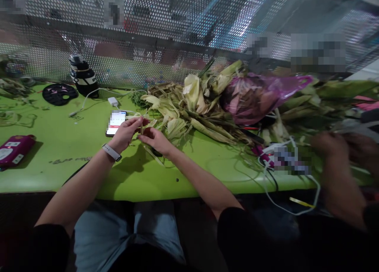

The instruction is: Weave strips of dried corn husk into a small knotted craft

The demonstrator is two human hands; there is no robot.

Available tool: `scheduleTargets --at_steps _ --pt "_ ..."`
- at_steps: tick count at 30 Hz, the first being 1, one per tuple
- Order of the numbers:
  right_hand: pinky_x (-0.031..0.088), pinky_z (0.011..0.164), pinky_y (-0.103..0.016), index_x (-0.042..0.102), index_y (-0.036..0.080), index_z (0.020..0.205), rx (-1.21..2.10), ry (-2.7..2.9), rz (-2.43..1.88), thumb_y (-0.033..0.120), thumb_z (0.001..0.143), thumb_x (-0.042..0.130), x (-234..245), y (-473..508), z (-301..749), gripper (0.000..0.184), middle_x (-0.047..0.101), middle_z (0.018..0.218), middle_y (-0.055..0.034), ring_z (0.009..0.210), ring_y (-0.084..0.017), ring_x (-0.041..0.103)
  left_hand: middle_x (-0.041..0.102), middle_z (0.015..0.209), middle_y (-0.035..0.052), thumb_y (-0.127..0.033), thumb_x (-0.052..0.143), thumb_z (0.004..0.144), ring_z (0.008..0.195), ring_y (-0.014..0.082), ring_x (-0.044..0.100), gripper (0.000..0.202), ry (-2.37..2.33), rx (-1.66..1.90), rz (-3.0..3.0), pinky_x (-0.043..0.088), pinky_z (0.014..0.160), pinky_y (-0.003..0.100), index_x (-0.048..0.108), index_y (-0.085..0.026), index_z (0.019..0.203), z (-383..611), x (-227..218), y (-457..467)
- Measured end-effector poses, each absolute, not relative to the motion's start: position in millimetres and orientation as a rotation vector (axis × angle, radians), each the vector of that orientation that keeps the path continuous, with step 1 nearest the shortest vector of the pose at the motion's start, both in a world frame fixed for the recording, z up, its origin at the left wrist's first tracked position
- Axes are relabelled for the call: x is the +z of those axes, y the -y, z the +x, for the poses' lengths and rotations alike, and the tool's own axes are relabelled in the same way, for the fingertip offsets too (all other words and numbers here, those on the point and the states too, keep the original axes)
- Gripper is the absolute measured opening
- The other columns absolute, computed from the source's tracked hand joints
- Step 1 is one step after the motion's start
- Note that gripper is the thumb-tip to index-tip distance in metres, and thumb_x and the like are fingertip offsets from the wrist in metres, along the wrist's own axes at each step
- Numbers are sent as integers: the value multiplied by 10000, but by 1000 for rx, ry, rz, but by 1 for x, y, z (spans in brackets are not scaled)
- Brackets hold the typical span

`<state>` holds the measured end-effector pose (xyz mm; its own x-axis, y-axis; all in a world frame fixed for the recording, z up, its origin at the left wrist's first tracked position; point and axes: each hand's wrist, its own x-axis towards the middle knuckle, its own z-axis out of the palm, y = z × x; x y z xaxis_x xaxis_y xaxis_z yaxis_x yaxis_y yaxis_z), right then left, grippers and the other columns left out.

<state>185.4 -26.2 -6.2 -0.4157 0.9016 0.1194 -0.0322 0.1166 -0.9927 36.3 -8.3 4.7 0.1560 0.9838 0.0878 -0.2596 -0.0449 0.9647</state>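
Note:
Over the green table, my left hand and my right hand meet, fingertips close together. Between them is a thin pale strip of corn husk, pinched by the fingers of both. Beyond my right hand lies a large heap of dry and yellow-green corn husks. A lit phone rests just behind my left hand, which partly covers its edge. My left wrist wears a watch with a pale band.
At the back left stand a dark bottle and a black fan-shaped piece. A purple power strip lies at far left. A purple plastic bag sits among the husks. White cables trail at right, near another person's blurred hands.

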Motion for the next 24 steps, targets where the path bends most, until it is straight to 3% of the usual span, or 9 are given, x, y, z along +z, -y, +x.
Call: scheduleTargets --at_steps 5,10,13,16,21,24 --pt "428 674 -276 554 165 739 1211 1730 -941 553 772 630 -6 23 194 397 545 681 20 643 -112 506 715 882 56 -406 729 731 847 148 627 270 -938 1277 1342 461 805 272 707 -151 817 33 8 9" --pt "439 809 -345 653 191 849 448 1910 -999 494 898 505 1 18 209 340 615 842 -54 848 -189 558 683 761 38 -391 691 761 741 139 596 246 -1056 1272 1505 448 740 280 697 -146 781 31 7 5" --pt "437 905 -384 675 209 888 165 1918 -950 439 915 499 0 14 212 291 610 990 -88 993 -213 547 671 731 35 -371 679 768 713 135 593 228 -1048 1186 1565 446 711 276 675 -143 754 31 9 7" --pt "427 948 -406 674 210 854 118 1990 -855 380 907 524 1 12 215 233 608 1085 -88 1064 -215 539 671 730 39 -352 666 777 675 123 578 216 -1034 1104 1638 434 659 260 674 -136 772 31 11 10" --pt "445 874 -396 672 195 778 146 2051 -759 329 877 560 4 13 217 201 637 940 -75 943 -203 560 615 619 18 -348 659 779 530 89 482 221 -1019 1054 1732 332 506 225 667 -132 734 29 12 10" --pt "445 877 -398 679 198 763 177 2000 -791 340 856 587 5 13 217 193 632 900 -71 928 -204 557 621 618 18 -355 649 783 528 91 480 225 -1043 1049 1748 337 508 227 676 -135 743 29 13 10"
